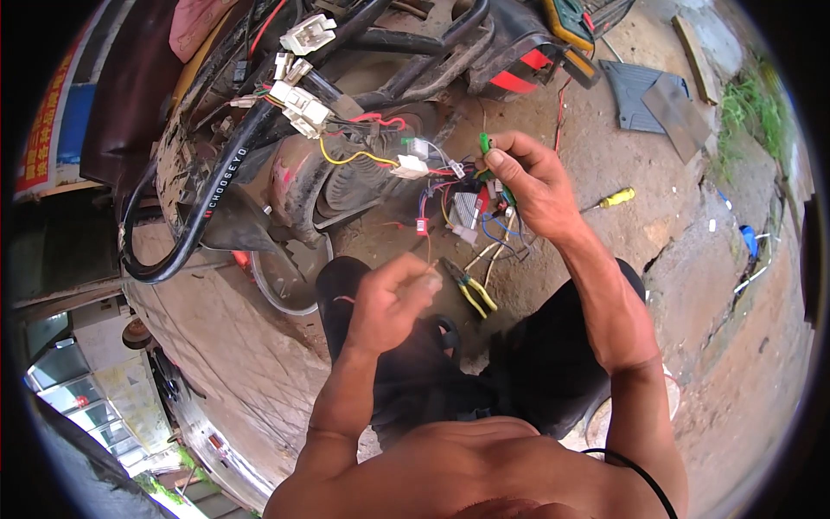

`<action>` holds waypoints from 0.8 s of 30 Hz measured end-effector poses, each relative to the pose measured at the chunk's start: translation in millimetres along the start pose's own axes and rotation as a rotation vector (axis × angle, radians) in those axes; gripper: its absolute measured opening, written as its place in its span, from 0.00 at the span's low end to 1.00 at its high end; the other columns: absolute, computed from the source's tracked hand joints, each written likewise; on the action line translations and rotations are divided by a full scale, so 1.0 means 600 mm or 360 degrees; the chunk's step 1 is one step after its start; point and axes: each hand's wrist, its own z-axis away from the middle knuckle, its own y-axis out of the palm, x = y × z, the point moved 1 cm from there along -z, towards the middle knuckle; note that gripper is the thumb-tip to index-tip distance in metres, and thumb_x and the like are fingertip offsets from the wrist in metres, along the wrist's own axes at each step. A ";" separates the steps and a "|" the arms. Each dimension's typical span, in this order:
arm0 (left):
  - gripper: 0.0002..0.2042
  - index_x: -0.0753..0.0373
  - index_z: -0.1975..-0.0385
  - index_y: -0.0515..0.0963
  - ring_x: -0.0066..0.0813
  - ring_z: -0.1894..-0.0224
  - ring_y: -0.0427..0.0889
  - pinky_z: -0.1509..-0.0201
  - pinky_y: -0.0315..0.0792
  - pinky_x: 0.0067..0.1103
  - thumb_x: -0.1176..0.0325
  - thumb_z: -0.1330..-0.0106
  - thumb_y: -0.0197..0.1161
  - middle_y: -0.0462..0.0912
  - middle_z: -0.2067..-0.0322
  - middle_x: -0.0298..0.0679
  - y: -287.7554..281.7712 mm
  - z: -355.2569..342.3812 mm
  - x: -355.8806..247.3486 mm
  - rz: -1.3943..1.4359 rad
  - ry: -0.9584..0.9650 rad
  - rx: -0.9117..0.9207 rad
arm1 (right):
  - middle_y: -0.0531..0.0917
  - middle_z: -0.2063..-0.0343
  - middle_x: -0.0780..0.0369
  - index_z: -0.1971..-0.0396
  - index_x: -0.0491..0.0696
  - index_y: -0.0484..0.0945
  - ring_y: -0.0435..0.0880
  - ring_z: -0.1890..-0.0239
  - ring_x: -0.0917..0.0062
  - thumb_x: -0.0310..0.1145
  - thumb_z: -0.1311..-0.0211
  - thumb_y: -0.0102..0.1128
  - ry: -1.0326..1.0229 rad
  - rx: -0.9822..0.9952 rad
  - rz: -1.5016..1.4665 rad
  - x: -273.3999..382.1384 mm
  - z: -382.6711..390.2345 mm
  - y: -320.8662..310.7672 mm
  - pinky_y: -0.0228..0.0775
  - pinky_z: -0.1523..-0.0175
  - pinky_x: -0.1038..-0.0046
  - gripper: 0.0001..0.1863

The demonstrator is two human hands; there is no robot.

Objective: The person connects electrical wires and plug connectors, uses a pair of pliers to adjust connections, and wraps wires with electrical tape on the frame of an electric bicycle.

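Observation:
My left hand [389, 303] is closed in a pinch on a thin orange wire [429, 246] that rises from its fingertips. My right hand [536, 186] holds a small green connector [484, 141] between thumb and fingers. Below that connector hangs a bundle of coloured wires around a silver finned box [465, 210]. A white plug [409, 167] with yellow and red wires lies left of the bundle. Larger white connectors [303, 108] rest by the black frame tube. Pliers with yellow handles [477, 296] lie on the ground between my knees, just right of my left hand.
The vehicle's bent black tube [207, 203] and dusty wheel [346, 177] stand ahead and left. A yellow screwdriver [616, 198] lies right of my right hand. Farther off are a multimeter [571, 23] and a dark flat panel [635, 95]. A round clear rim [290, 281] sits beside my left knee.

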 end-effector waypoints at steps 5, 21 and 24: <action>0.17 0.72 0.45 0.77 0.15 0.69 0.77 0.64 0.73 0.15 0.66 0.25 0.66 0.84 0.65 0.36 0.081 -0.013 -0.024 0.0266 -0.0067 0.0031 | 0.86 0.60 0.66 0.51 0.40 0.82 0.79 0.56 0.84 0.34 0.22 0.60 0.0110 0.0084 -0.0371 -0.004 0.008 0.026 0.72 0.46 0.77 0.12; 0.14 0.65 0.69 0.78 0.13 0.78 0.75 0.77 0.66 0.13 0.62 0.24 0.63 0.80 0.76 0.33 0.090 -0.024 -0.048 0.0537 -0.0082 -0.0007 | 0.80 0.68 0.53 0.55 0.41 0.78 0.81 0.66 0.62 0.31 0.23 0.54 -0.0385 -0.0021 0.0482 -0.011 0.016 0.059 0.73 0.59 0.63 0.09; 0.15 0.66 0.70 0.78 0.13 0.78 0.75 0.76 0.68 0.14 0.61 0.24 0.62 0.81 0.75 0.34 0.087 -0.002 -0.053 0.0364 0.0037 0.0086 | 0.80 0.72 0.53 0.55 0.40 0.77 0.81 0.72 0.62 0.29 0.24 0.54 -0.0391 -0.0136 0.0517 -0.005 0.014 0.064 0.73 0.64 0.63 0.08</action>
